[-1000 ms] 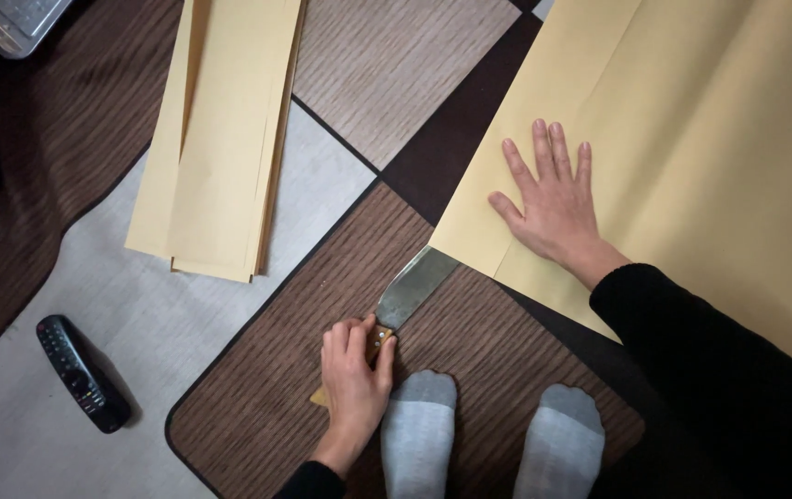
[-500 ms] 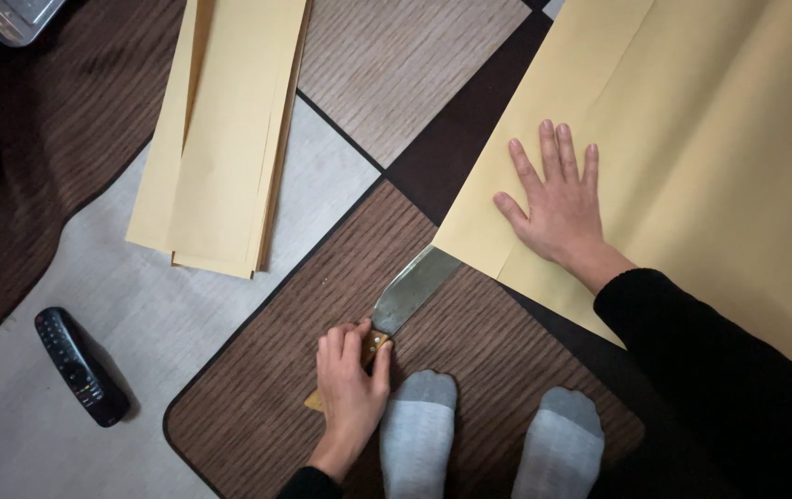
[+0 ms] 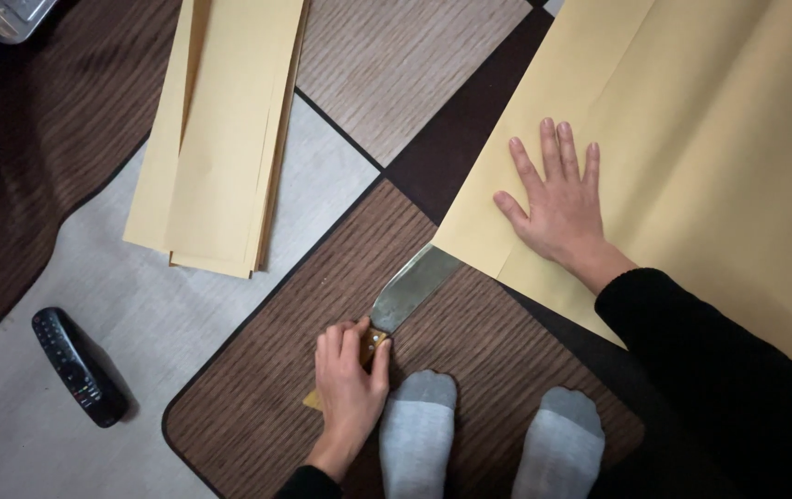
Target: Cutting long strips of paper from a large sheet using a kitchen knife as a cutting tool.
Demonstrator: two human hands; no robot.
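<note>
The knife point(image 3: 411, 294) is gripped at its handle by the left hand point(image 3: 350, 383), blade tucked in the folded kraft paper sheet point(image 3: 691, 139) at its near corner, best kept pinned by the flat, open right hand point(image 3: 557, 208).

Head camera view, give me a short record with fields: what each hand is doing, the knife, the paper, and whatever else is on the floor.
left hand: left hand wrapped around the wooden handle of the knife
right hand: right hand pressed flat, fingers spread, on the large yellow sheet
knife: broad blade lies flat on the mat, its tip slipped under the sheet's folded corner
cut strips: stack of yellow strips lies apart, upper left
remote: black remote on the grey floor patch, lower left
feet: grey socks beside the knife hand
</note>
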